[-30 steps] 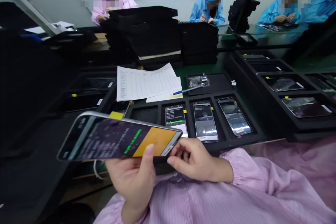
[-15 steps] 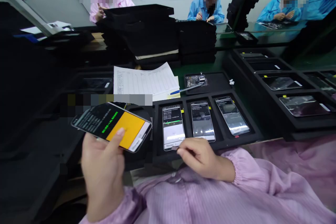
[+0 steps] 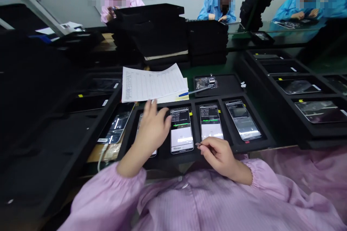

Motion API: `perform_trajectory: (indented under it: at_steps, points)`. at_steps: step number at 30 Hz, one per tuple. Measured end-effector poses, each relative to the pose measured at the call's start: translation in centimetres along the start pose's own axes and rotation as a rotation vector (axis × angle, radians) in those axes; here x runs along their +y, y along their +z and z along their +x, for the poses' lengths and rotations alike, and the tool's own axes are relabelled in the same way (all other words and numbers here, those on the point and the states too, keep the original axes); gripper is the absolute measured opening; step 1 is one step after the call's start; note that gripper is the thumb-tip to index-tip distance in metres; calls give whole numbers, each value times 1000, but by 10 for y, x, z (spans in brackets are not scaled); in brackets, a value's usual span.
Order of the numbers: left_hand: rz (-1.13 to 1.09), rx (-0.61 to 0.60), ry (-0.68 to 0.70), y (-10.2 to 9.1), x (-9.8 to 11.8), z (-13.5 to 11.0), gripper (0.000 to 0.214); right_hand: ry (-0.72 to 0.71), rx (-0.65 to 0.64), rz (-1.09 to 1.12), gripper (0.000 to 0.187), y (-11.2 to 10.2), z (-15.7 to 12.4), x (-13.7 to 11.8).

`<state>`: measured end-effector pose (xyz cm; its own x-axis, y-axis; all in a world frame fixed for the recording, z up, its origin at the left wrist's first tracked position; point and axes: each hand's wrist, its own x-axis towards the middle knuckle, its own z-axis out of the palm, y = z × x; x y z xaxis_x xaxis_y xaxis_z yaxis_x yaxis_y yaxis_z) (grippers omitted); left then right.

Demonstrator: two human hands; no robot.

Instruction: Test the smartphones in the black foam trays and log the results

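Observation:
My left hand (image 3: pixel 153 128) is over the leftmost slot of a black foam tray (image 3: pixel 162 160), its fingers apart and stretched forward. Beneath it lies a phone (image 3: pixel 153 152), mostly hidden by the hand. My right hand (image 3: pixel 221 155) is closed in a pinch on a small flat grey piece (image 3: pixel 198 144), too small to name. That hand covers the lower end of a lit phone (image 3: pixel 211 122). Between my hands another lit phone (image 3: pixel 181 130) shows dark text above a white area. A further phone (image 3: pixel 243 120) lies tilted in the right slot.
A phone with a white cable (image 3: pixel 118 122) lies left of the tray. Behind are printed sheets (image 3: pixel 151 83), a blue pen (image 3: pixel 184 94) and a small bag of parts (image 3: pixel 203 82). More phone trays stand right (image 3: pixel 320 112). Stacked black trays (image 3: pixel 159 32) and several people are across the table.
My left hand has let go of the phone with the orange screen, which is now down in the leftmost slot, and moved right. My right hand has shifted slightly right, still pinching the grey piece.

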<state>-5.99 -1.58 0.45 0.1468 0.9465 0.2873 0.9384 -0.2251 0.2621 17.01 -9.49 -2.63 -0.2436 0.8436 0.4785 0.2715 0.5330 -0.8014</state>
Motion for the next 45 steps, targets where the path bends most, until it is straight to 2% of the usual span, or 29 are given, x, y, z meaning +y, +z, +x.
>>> perform_trajectory:
  at_steps: [3,6,8,12,14,17,19,21,23,25,26,30,35,38,41,45]
  points:
    - [-38,-156,27,20,10,29,39,-17,-2,-4,16,-3,-1,0]
    - [-81,-176,37,30,10,43,37,-28,-3,32,17,-5,-4,1]
    - [-108,-164,34,27,9,44,39,0,-6,104,17,-6,-5,3]
    - [-411,-155,-66,10,11,31,39,111,76,342,25,-8,-4,7]
    - [-648,-214,-84,4,14,17,44,176,168,496,30,-9,-1,10]
    - [-998,-317,-96,-2,22,-6,61,403,227,792,31,-12,6,11]
    - [-1135,-268,-174,-8,31,-18,58,595,184,975,28,-13,12,7]
    - [-1209,-103,-261,-18,44,-24,54,756,82,1110,22,-11,17,0]
    - [-1225,106,-308,-28,59,-27,52,831,-102,1178,27,-6,21,-8]
    - [-1154,278,-344,-35,73,-30,49,782,-244,1132,36,2,23,-14]
    - [-1095,337,-361,-37,79,-31,47,720,-254,1063,37,7,23,-16]
    - [-946,453,-392,-33,95,-36,43,514,-65,706,34,13,20,-16]
    - [-1247,518,-386,-33,106,-29,43,336,-4,548,39,-1,17,-17]
    - [-1303,605,-396,-37,108,-22,34,327,-24,517,38,-6,16,-17]
    - [-1341,565,-398,-32,108,-21,34,369,-46,528,28,-5,18,-16]
    - [-1416,469,-403,-20,107,-23,40,309,-56,516,26,-7,20,-16]
